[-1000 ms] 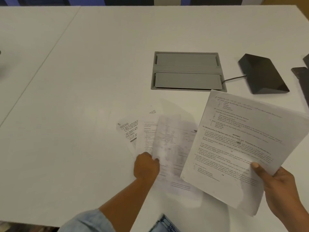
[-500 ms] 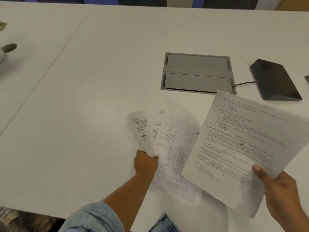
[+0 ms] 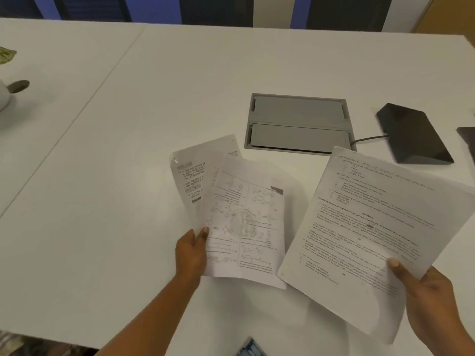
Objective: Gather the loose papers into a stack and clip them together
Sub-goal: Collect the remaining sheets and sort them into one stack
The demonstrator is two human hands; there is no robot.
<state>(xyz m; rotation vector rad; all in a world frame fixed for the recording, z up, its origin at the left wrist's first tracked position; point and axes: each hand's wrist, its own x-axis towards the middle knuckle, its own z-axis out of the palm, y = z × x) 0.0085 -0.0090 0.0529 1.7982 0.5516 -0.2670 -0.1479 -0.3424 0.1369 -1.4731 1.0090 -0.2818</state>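
My left hand pinches the lower left edge of a fanned bunch of printed sheets, lifted off the white table. The top sheet carries diagrams in a grid; a text sheet pokes out behind it to the left. My right hand grips a separate, larger set of text pages at its lower right corner, tilted up and to the right. The two bunches overlap slightly near the middle. No clip is in view.
A grey recessed cable box lies in the table beyond the papers. To its right a black wedge-shaped device sits with a cable running to the box. A white pot with a leaf stands at the far left edge.
My left hand has raised its fanned sheets and turned them more upright, with the thumb now on top. The right-hand pages have stayed roughly in place. The camera tilted up slightly.
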